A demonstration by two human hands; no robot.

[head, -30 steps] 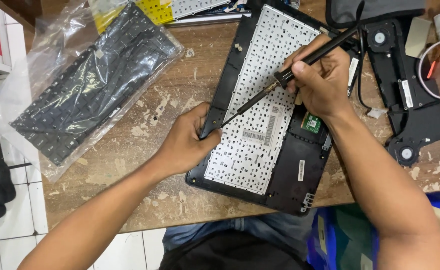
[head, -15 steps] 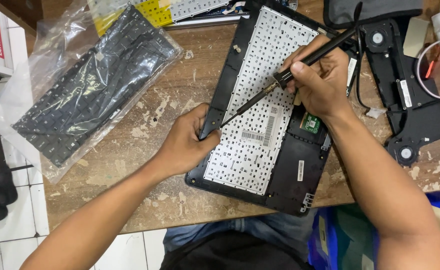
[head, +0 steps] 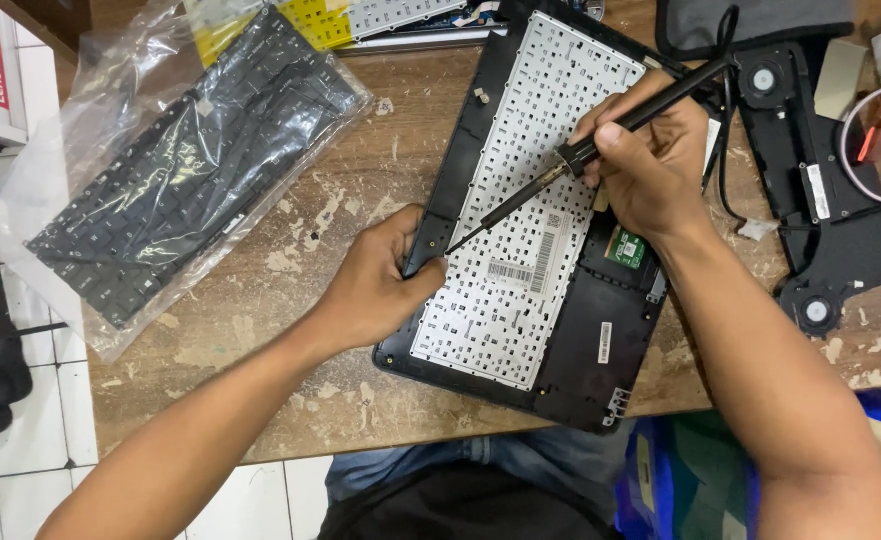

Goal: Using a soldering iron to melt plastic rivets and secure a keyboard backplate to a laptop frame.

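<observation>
A black plastic laptop top cover (head: 601, 350) lies face down at the worktop's (head: 291, 400) front edge, slightly tilted, its underside filled by a white perforated metal keyboard backplate (head: 526, 230) with barcode stickers. The left hand (head: 381, 285) presses on the cover's left rim, its grip closed over that edge. The right hand (head: 651, 165) has its grip closed pen-fashion around a slim black soldering iron (head: 586, 152), whose thin metal tip touches the backplate's left border beside the left thumb. Towards the worktop's left edge lies a black keyboard in a crinkled clear plastic bag (head: 181, 170). The wood is scuffed and paint-flecked.
</observation>
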